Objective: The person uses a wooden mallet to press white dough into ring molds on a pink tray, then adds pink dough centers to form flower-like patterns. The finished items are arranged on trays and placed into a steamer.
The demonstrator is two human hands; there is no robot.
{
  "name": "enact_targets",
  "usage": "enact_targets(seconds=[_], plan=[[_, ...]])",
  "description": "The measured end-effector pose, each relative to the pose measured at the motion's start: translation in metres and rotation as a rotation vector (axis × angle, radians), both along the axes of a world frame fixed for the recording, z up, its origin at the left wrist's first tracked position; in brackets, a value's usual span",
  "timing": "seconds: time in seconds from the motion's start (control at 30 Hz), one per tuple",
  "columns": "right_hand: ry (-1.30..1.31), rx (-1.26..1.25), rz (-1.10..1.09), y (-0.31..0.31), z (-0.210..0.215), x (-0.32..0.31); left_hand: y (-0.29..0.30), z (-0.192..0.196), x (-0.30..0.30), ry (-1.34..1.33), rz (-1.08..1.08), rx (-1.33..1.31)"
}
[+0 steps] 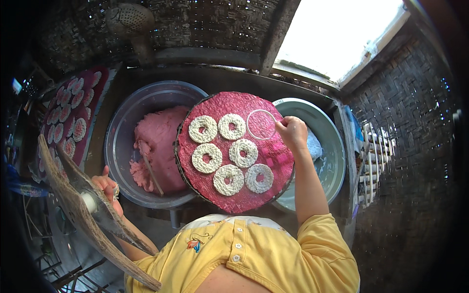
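Note:
A round pink-covered woven tray [273, 161] rests across two basins in front of me. Several white lacy dough rings [203, 129] lie on it in two rows. My right hand [291, 132] pinches the edge of a thin clear ring mould [262, 124] lying flat at the tray's upper right. My left hand [108, 191] grips a long wooden press [78, 205] that has a white nozzle on it, held low at the left beside the metal basin.
A metal basin [122, 132] holds pink dough [159, 146] with a stick in it. A green basin [332, 146] with a pale cloth sits under the tray's right side. Another pink tray [95, 97] of rings stands at the far left. Woven bamboo walls surround.

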State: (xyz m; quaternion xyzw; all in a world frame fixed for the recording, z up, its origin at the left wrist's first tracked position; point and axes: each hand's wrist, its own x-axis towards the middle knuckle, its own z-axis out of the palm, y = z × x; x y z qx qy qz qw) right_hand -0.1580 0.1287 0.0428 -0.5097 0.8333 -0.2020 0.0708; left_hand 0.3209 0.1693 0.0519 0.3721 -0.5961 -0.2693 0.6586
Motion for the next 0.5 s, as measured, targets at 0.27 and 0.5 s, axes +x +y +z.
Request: enact_targets(seconds=[0.27, 0.5], plan=[[0.096, 0.060, 0.003, 0.027, -0.015, -0.007, 0.002, 0.010, -0.018, 0.083, -0.153, -0.012], [0.068, -0.146, -0.045, 0.039, -0.029, -0.040, 0.010, 0.014, -0.013, 0.100, -0.140, -0.010]])
